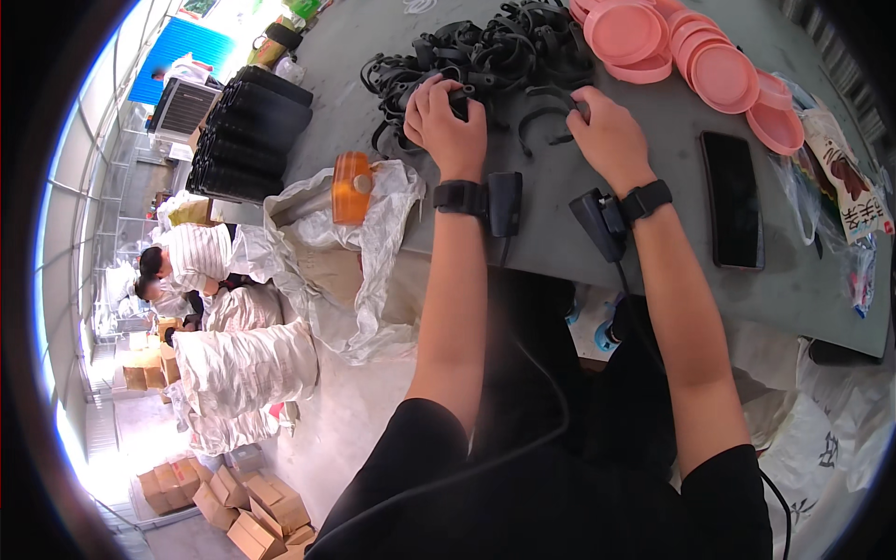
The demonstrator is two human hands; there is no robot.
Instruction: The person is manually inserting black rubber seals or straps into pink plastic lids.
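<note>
A heap of black curved plastic handle-like pieces (509,51) lies on the grey table at the far side. My left hand (446,131) is at the heap's near left edge, its fingers and thumb closed around a black piece (459,105), mostly hidden by the hand. Just right of it, my right hand (609,138) has thumb and forefinger pinched at the end of a curved black handle (537,119). That handle arcs over the table toward the left hand. Both wrists wear black bands with small black boxes wired to them.
Pink round plastic pans (723,77) are stacked at the far right, near a black phone (733,201) and plastic packaging (840,177). Left of the table stands an open white sack (373,280), with an orange container (352,189) by its mouth. People sit among sacks and cartons farther left.
</note>
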